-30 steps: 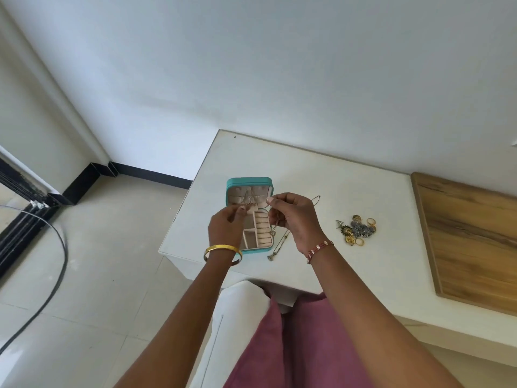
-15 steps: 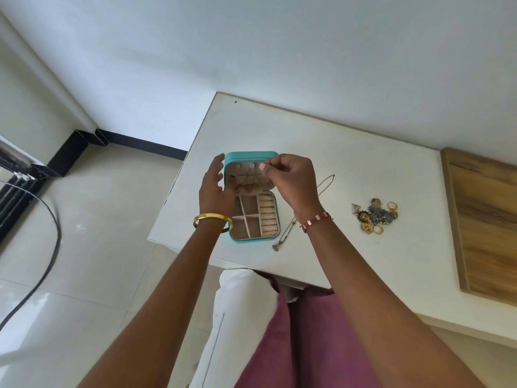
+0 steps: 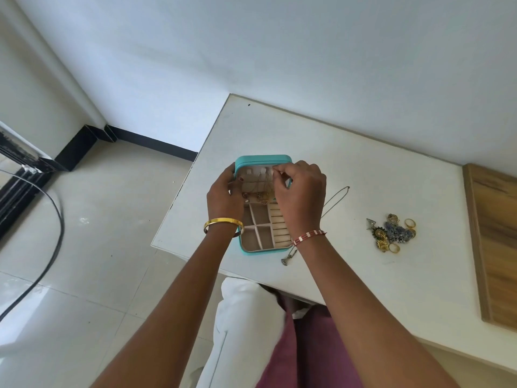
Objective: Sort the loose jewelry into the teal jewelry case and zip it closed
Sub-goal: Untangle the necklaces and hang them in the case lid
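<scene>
Head view: compared with half a second ago, the right hand (image 3: 300, 197) stays up at the raised lid, its fingers (image 3: 279, 175) pinching a thin gold chain (image 3: 265, 186) at the lid's top edge, while the left hand (image 3: 223, 196) now curls round the lid's left side instead of lying straight against it. The teal jewelry case (image 3: 263, 208) sits open near the bench (image 3: 363, 169) front-left corner, long axis running away from the person, lid at the far end. A silver necklace (image 3: 335, 200) lies just right of the case; the loose jewelry pile (image 3: 391, 233) rests well apart, further right.
</scene>
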Available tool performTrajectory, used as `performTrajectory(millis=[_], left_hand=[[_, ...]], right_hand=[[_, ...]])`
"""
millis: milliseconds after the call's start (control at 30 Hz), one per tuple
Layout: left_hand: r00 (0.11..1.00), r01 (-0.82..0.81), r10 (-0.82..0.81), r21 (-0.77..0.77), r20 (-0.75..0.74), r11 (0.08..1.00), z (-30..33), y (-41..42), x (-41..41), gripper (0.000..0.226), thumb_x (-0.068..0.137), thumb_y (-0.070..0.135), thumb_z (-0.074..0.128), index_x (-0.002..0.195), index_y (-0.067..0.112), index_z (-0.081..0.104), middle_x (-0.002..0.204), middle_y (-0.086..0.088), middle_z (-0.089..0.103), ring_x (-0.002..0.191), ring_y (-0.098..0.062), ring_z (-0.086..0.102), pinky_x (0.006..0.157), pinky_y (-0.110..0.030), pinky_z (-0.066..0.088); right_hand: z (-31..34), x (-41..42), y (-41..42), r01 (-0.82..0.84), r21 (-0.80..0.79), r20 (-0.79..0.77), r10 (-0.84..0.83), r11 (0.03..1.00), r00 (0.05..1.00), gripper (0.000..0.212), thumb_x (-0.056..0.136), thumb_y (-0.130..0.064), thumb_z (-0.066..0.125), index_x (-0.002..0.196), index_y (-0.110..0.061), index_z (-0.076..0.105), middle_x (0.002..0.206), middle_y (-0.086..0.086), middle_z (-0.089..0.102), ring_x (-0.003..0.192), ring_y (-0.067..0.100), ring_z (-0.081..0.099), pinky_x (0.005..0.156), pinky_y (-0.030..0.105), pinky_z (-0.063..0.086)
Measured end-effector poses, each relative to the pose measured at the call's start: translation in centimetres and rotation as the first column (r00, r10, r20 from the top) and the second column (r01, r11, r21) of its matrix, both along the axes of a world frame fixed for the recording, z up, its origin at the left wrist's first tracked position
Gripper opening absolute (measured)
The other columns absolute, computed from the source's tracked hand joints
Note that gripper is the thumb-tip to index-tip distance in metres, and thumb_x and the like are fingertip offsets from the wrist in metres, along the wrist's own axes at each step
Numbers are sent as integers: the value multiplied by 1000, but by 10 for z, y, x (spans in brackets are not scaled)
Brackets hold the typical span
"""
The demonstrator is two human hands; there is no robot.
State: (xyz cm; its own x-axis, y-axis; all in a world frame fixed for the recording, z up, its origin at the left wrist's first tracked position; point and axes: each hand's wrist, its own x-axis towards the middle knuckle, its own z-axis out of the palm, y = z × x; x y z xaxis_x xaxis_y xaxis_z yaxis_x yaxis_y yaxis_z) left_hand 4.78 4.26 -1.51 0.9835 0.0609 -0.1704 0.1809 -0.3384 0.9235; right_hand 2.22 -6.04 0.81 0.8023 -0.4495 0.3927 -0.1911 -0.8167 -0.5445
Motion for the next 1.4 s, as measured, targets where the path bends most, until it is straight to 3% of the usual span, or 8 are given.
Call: performTrajectory(millis=[200,600,733,900,1067,1167,1267,1400], left_hand=[[1000,-4,4,-6,16,1000,-5,1,-1,37,93,5,44,127,11,54,126,-8,60,113,-24,56,97,-28,43],[1000,-11,11,0,16,1000,-7,2,-3,36,92,7,47,128,11,53,127,-8,59,115,-24,55,98,-25,40],[1000,-16,16,-7,7,1000,-8,2,-3,36,93,8,47,128,12,52,128,-8,59,115,-23,55,95,-20,39],[1000,-10,10,-7,10,1000,-10,3,-2,36,92,9,48,128,11,53,127,-7,59,115,-23,56,98,-25,41],[1000,-3,3,-21,7,1000,-10,4,-1,36,92,10,48,128,11,54,125,-8,61,112,-23,57,100,-30,44],[1000,14,-14,-29,8,999,-9,3,-3,36,93,11,48,128,12,54,125,-7,61,112,-22,57,100,-32,45],[1000,24,-24,-41,7,999,-9,2,-4,36,93,13,48,128,12,53,126,-6,60,111,-20,57,100,-32,45],[999,51,-52,-26,-6,998,-11,4,-6,35,94,17,47,128,11,53,125,-8,61,112,-23,57,99,-34,46]], right_hand=[[-7,6,6,92,-16,70,-91,996,993,6,73,-12,73,78,-9,72,66,7,70,61,26,58,64,27,34],[-5,5,9,233,336,30,-258,913,966,11,82,-15,65,89,-10,73,84,7,73,80,28,61,79,33,44],[-6,5,5,230,92,12,-232,969,973,10,82,-15,66,86,-11,73,78,7,72,75,31,55,72,31,27],[-11,5,-5,161,-283,25,-161,945,987,7,68,-13,77,70,-13,70,56,2,63,59,27,54,64,30,28],[-14,-2,-13,44,-411,-27,-60,911,998,9,70,-21,77,75,-17,69,59,0,62,63,25,53,66,32,37],[-19,-12,-16,4,-280,30,4,960,1000,9,75,-16,70,84,-15,70,63,2,64,65,27,54,67,31,35],[-23,-24,-18,1,10,101,-2,1000,995,13,78,-7,66,90,-10,71,73,6,67,68,25,54,64,31,43],[-27,-36,-22,80,405,75,-120,911,990,10,82,-3,64,89,-8,69,85,8,69,70,17,58,65,20,49]])
